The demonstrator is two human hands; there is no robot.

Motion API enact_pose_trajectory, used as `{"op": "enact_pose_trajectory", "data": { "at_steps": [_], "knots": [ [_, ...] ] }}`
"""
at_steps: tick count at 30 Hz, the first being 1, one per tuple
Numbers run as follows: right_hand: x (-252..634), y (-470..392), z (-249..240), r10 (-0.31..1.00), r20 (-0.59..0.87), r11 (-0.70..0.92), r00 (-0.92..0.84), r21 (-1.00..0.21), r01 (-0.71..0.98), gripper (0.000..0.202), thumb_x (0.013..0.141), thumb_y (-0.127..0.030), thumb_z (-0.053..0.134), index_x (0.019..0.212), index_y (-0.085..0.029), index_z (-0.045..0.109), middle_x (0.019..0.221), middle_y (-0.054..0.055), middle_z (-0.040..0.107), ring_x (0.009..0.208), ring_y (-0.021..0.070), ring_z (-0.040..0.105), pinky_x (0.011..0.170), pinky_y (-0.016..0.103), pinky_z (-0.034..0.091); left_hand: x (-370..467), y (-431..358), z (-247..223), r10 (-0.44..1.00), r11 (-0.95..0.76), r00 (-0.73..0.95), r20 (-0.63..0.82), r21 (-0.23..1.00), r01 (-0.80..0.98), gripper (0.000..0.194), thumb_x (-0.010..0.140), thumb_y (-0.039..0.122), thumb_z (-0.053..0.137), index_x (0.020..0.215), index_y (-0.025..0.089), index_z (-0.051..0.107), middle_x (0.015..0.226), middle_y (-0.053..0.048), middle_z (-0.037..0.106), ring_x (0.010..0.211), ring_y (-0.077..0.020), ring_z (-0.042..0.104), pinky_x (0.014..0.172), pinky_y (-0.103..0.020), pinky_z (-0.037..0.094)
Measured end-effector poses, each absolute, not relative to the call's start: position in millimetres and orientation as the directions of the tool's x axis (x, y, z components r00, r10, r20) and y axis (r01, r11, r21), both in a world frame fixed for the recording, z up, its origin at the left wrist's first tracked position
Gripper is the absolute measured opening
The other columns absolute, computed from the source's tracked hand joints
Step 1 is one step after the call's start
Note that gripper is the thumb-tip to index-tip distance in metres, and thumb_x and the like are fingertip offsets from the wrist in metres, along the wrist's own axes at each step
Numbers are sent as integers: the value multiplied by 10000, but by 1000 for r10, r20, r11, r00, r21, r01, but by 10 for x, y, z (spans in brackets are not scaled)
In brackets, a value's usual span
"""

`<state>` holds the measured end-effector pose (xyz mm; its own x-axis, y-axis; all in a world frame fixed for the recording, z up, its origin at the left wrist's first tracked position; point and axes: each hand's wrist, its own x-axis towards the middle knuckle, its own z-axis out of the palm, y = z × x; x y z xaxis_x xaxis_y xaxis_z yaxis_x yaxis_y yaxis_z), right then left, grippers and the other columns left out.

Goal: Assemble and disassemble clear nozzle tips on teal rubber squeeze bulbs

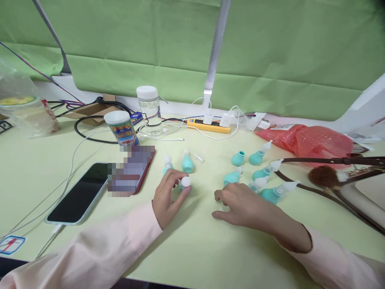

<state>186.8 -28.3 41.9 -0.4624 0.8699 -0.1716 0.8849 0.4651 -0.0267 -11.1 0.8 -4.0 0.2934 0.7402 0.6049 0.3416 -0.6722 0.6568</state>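
Note:
Between the thumb and fingers of my left hand [170, 198] is a small nasal aspirator with a round white cap [186, 182]; its body is mostly hidden. My right hand [240, 204] curls palm-down over the table, its thumb and fingers around a small clear piece [225, 208] that shows only in part. Ahead of my left hand stand a teal aspirator bulb [187, 163] with a pale tip and another white-topped one [167, 162]. Past my right hand lie several teal nasal aspirators with clear nozzles [272, 194], plus one open teal bulb [238, 158] without a nozzle.
At left lie a black-screened phone [81, 194] on a cable and a red-edged phone [147, 164]. Behind them stand a paper cup [122, 130] and a white-lidded bottle [150, 114]. A yellow power strip [207, 126], red plastic bag [309, 140] and brown bag strap [319, 188] lie farther off.

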Motion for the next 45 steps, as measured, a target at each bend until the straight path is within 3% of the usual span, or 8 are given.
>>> {"op": "enact_pose_trajectory", "data": {
  "at_steps": [3,9,19,25,28,30,34,45],
  "knots": [
    [1874,-265,387,845,-242,480,-477,-47,876,160,695,-274,519,782,-152,575,663,49,543,603,168,499,478,242,269,-112,17,-59,746,-663,265,611,639,390,262,782,129,470,1035,181,428,848,-36,458,730,-128,430,648,-265,389],
    [1899,-253,340,785,-243,503,-569,-286,816,192,629,-77,489,792,-161,545,754,40,546,728,152,495,547,214,326,-109,52,-145,660,-729,223,717,541,420,448,744,87,486,1139,185,299,913,-59,447,774,-148,436,654,-285,396],
    [1777,-109,208,862,36,493,-505,-290,821,226,729,-52,397,866,-161,539,824,42,601,771,146,535,654,249,390,-98,28,-72,623,-760,236,745,506,408,455,700,64,510,1106,148,323,1016,-112,408,957,-203,398,737,-344,411],
    [1726,-65,236,898,123,430,-422,-46,902,281,782,-83,348,1013,-139,499,1098,125,509,949,221,480,686,303,421,-127,-43,-56,533,-822,217,818,440,362,462,669,44,516,1074,167,330,1036,-109,378,978,-220,399,816,-426,379],
    [1779,-47,312,947,44,304,-319,200,931,395,705,42,307,1028,-111,475,1252,186,357,996,284,439,639,333,407,-141,-74,-43,499,-846,264,825,399,353,456,663,43,510,1059,186,336,1029,-101,381,961,-221,406,801,-434,385],
    [1839,-30,328,954,-48,298,-296,272,915,374,682,58,315,961,-110,497,1161,191,440,915,276,482,618,328,387,-144,-86,-27,491,-854,295,820,387,347,435,665,39,499,1045,185,346,1020,-101,381,956,-222,408,793,-432,389],
    [1954,-3,291,923,-155,382,-353,248,890,232,718,2,340,746,-146,517,745,89,564,682,203,516,526,274,330,-140,-83,-7,493,-858,335,803,384,341,327,692,44,464,986,171,400,973,-101,411,895,-204,427,747,-392,408],
    [2017,21,367,908,-181,413,-377,248,876,280,592,69,356,667,-146,519,703,73,544,652,172,492,506,256,268,-163,-53,-78,372,-927,582,723,258,272,155,708,34,419,788,158,467,555,-3,481,498,-115,416,446,-234,311]
  ]
}}
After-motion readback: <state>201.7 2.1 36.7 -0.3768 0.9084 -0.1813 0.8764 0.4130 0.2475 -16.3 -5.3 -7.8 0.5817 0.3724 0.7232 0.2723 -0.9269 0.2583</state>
